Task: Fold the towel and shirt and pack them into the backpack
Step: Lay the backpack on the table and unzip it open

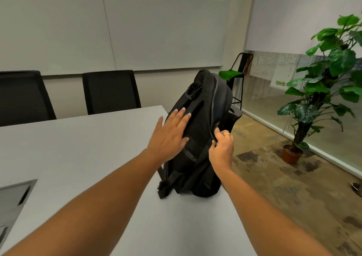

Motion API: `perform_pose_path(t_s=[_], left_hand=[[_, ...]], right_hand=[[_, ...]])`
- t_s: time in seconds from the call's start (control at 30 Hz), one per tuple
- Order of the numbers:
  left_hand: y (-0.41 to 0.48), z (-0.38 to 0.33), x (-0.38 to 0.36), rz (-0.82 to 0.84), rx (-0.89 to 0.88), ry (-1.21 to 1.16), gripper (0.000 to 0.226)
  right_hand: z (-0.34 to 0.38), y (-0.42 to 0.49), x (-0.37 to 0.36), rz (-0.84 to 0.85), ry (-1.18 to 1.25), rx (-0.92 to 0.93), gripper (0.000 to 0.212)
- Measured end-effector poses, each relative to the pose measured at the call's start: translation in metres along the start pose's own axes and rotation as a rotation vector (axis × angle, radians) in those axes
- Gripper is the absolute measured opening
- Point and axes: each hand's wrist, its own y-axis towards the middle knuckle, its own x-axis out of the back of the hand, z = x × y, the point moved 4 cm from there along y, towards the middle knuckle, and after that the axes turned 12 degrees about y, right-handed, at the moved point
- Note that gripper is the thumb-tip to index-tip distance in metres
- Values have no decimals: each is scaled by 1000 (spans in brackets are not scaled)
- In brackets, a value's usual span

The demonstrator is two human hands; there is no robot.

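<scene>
The black backpack (198,118) stands upright on the table (78,148), long axis near vertical, strap side towards the person. The left hand (170,136) lies flat on that side, fingers straight. The right hand (222,150) pinches the zip seam (214,107) on the backpack's right, likely to run it. No towel or shirt shows. Beyond the backpack, a green sign (280,83) reads "EXIT".
</scene>
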Motion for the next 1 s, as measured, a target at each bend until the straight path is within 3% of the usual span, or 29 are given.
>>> perform_pose_path(t_s=[0.2,0.37,0.57,0.73,0.83,0.9,0.97,1.0], left_hand=[[-29,27,63,-163,-61,72,64],[-70,45,83,-142,-133,251,71],[-146,67,91,-73,-107,228,74],[-234,77,61,127,-77,186,83],[-292,78,29,284,-50,120,110],[-328,81,6,416,-11,114,120],[-358,85,-10,540,59,59,112],[-372,87,-16,605,94,29,96]], right_hand=[[48,-60,22,31,-104,330,44],[79,-121,37,66,-105,501,47],[112,-189,38,245,-66,594,51],[112,-250,35,393,-144,639,61],[106,-294,29,653,-230,701,66],[98,-316,26,809,-299,632,63],[95,-328,29,929,-339,530,50],[97,-329,31,954,-365,507,42]])
